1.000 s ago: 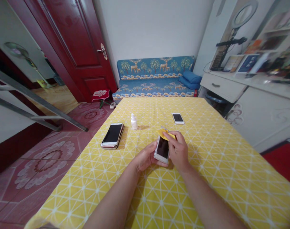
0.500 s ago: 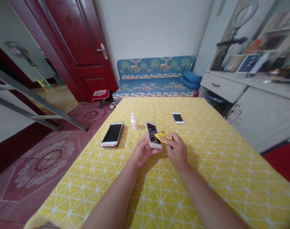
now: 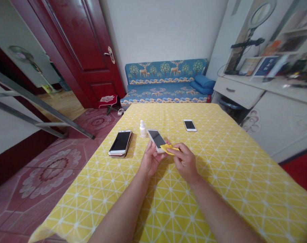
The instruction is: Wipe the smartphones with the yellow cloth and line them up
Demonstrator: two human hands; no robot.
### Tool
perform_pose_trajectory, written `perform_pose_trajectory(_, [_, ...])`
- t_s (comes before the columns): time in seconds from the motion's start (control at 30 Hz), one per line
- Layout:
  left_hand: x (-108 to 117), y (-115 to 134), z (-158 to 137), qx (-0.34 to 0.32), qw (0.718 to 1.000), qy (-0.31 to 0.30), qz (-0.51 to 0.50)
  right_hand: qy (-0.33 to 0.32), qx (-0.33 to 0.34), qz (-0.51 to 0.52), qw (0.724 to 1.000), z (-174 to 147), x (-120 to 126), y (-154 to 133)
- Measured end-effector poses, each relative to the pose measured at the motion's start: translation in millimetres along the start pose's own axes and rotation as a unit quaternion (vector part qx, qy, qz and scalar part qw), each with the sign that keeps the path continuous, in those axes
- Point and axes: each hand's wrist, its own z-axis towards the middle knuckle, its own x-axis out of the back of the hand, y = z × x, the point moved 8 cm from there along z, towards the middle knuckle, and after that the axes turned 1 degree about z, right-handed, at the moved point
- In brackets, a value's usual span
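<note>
My left hand [image 3: 151, 160] is closed around the lower end of a white smartphone [image 3: 156, 138], holding it tilted above the table with its dark screen up. Between the fingers of my right hand [image 3: 186, 161] is a yellow cloth [image 3: 169, 149], which lies against the lower right part of that phone. Just beyond the phone's upper end stands a small white spray bottle [image 3: 143, 129]. To the left, a larger white smartphone [image 3: 120, 142] rests on a brownish case or second phone; I cannot tell which. A smaller white smartphone [image 3: 190, 125] lies farther back on the right.
A yellow patterned cloth [image 3: 171, 202] covers the table. Behind it is a blue sofa [image 3: 165, 89]. A white cabinet [image 3: 277, 125] flanks the right side, and a metal ladder-like frame [image 3: 42, 111] leans at the left near a red stool [image 3: 108, 100].
The held smartphone has turned, its upper end swinging left towards the spray bottle. My right hand and the yellow cloth have shifted slightly left and down the phone. The view has moved a little.
</note>
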Motion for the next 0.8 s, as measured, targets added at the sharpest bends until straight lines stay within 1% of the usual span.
perform_pose_trajectory(0.1, [5.7,-3.9,0.8,0.031,0.999,0.02,-0.019,0.025,-0.029,-0.035,0.999,-1.1,8.4,12.1])
perform_pose_trajectory(0.2, [12.5,-6.8,1.7,0.046,0.998,0.046,-0.025,0.037,-0.028,-0.035,0.998,-2.7,11.7,15.3])
perform_pose_trajectory(0.3, [14.7,-4.6,1.9,0.033,0.998,0.053,0.006,0.051,-0.021,-0.027,0.998,-3.6,14.4,13.7])
perform_pose_trajectory(0.4, [12.4,-3.3,1.1,0.03,0.998,0.045,0.041,0.063,-0.02,-0.019,0.998,-3.5,16.6,11.3])
perform_pose_trajectory(0.57, [12.1,-13.1,-2.0,0.087,0.988,0.059,0.111,0.069,-0.019,0.006,0.997,-1.3,17.8,8.5])
perform_pose_trajectory(0.63, [11.3,-17.5,-2.8,0.103,0.983,0.053,0.146,0.081,-0.034,0.01,0.996,-0.3,20.5,11.0])
perform_pose_trajectory(0.8, [7.3,-25.2,-3.9,0.118,0.973,0.012,0.195,0.145,-0.068,0.033,0.986,0.8,35.8,16.9])
